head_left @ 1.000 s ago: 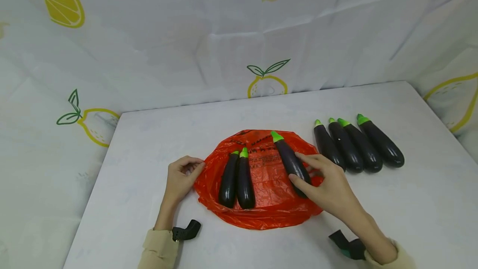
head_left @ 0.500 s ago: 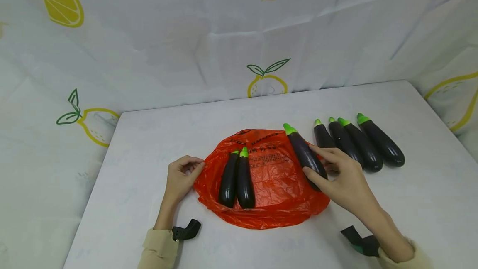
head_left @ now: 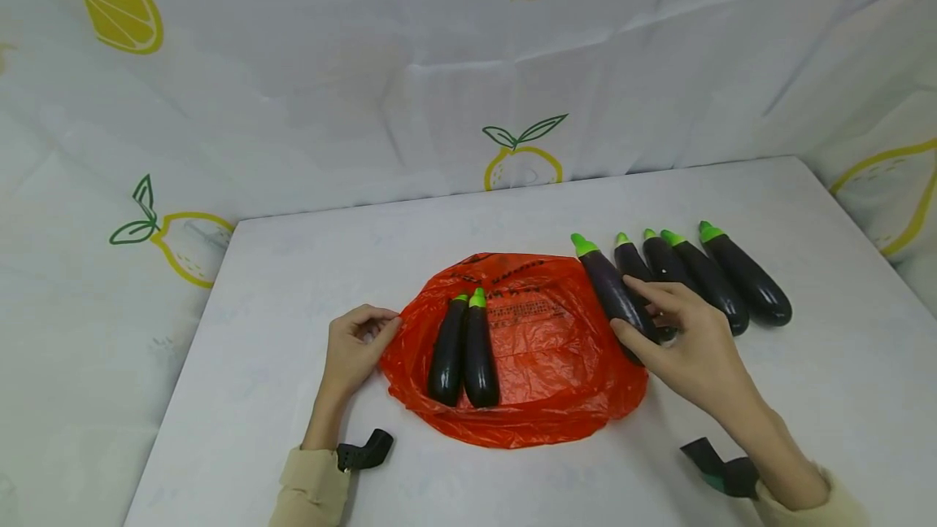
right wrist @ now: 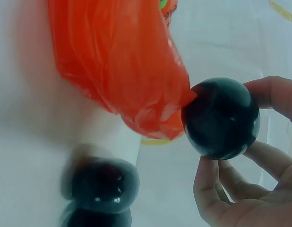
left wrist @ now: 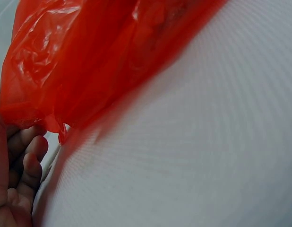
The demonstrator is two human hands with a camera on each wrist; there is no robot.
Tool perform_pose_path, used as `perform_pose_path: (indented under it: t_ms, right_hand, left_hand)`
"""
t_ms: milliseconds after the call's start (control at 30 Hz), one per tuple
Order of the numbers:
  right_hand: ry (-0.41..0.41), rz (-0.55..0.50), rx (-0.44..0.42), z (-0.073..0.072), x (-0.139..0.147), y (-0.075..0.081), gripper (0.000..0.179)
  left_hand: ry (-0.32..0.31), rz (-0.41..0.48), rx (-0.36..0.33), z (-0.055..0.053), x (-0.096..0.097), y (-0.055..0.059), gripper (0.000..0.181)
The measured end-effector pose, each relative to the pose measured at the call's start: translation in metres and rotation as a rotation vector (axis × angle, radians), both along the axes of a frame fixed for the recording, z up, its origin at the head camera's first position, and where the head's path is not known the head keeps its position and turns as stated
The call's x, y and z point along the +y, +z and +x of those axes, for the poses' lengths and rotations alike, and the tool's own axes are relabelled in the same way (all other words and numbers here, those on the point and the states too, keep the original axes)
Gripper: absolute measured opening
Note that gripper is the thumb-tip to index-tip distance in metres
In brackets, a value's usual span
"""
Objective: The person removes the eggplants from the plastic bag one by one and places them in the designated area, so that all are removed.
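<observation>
My right hand [head_left: 691, 340] grips a glossy dark eggplant [head_left: 607, 287] with a green stem between thumb and fingers. It is held over the right edge of an open red plastic bag [head_left: 542, 356]. In the right wrist view, the rounded end of that eggplant [right wrist: 221, 118] faces the camera, right beside the bag's rim [right wrist: 158, 109]. Two more eggplants [head_left: 479, 356] lie side by side in the bag's left half. My left hand [head_left: 356, 352] pinches the bag's left edge; the left wrist view shows the red film [left wrist: 56, 94] at its fingers, their tips partly hidden.
Several eggplants [head_left: 747, 279] lie in a slanted row on the white table [head_left: 329, 259], right of the bag; the nearest is partly covered by the right hand. A white cloth [head_left: 329, 104] with lemon prints hangs behind the table.
My right hand has carried the eggplant rightward and slightly away from me, from over the bag's middle right to its right edge. The left hand and the two eggplants in the bag stay put.
</observation>
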State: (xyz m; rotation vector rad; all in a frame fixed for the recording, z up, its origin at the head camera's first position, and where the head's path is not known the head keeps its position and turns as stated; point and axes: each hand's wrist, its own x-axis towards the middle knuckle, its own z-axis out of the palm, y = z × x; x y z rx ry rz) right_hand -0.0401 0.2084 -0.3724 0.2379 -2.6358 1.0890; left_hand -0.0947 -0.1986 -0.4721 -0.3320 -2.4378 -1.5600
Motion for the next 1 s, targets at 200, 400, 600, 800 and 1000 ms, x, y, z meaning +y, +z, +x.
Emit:
perform_pose_path:
  t_ms: [200, 400, 600, 800, 1000]
  right_hand:
    - [-0.016, -0.002, -0.001, 0.000, 0.006, 0.001, 0.055]
    - [-0.033, -0.005, 0.009, -0.002, 0.011, 0.000, 0.056]
    - [-0.039, 0.001, 0.035, -0.004, 0.017, -0.001, 0.055]
    - [-0.050, 0.015, 0.044, -0.006, 0.023, -0.001, 0.055]
    - [-0.066, 0.015, 0.029, -0.007, 0.029, -0.001, 0.055]
  left_hand:
    - [0.012, 0.017, 0.005, 0.001, 0.001, 0.000, 0.011]
    - [-0.001, 0.041, -0.007, 0.000, -0.002, 0.000, 0.009]
    - [0.008, 0.030, -0.015, 0.001, 0.001, 0.003, 0.009]
    - [0.002, 0.018, -0.002, 0.003, 0.003, 0.007, 0.008]
    - [-0.010, 0.037, -0.010, 0.000, -0.002, -0.001, 0.008]
